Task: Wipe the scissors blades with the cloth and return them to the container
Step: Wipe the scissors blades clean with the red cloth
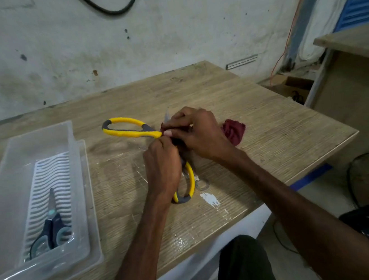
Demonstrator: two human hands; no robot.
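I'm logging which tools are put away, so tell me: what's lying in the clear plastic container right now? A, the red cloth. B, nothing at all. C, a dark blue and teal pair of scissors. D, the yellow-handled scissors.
C: a dark blue and teal pair of scissors lies on the white ribbed insert in the clear container, while the yellow-handled scissors and red cloth are out on the table.

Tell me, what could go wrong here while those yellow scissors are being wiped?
The yellow scissors are spread wide open and a bare blade tip pokes up just beside the right hand, so a slip could nick a finger. The red cloth is bunched mostly under that hand, so it might snag at the pivot. The clear container already holds dark scissors, which the yellow pair could knock on return.
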